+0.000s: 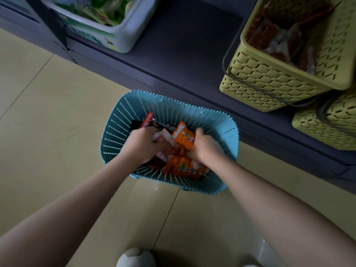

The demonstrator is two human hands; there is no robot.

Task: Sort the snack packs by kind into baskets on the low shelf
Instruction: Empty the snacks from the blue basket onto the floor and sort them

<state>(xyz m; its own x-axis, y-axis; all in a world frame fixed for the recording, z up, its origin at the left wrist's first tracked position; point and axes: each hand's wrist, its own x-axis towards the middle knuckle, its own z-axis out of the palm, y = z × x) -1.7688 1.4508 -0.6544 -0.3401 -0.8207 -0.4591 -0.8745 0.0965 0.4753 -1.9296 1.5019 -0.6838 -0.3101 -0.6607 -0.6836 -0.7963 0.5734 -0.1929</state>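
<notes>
A blue plastic basket (215, 132) stands on the floor in front of the low shelf and holds mixed snack packs. Both my hands reach into it. My left hand (141, 143) grips red and dark packs (148, 118) that stick up at the basket's left side. My right hand (206, 145) has its fingers curled round an orange snack pack (183, 136). More orange packs (185, 167) lie at the near side of the basket. On the shelf, a yellow-green basket (269, 78) holds red-and-white packs, and a white bin (123, 38) holds green packs.
The dark grey low shelf (183, 47) runs diagonally across the top. A second yellow-green basket (327, 124) sits lower right, partly under the first. Beige floor tiles (48, 112) spread left. The tip of a shoe (135, 257) shows at the bottom edge.
</notes>
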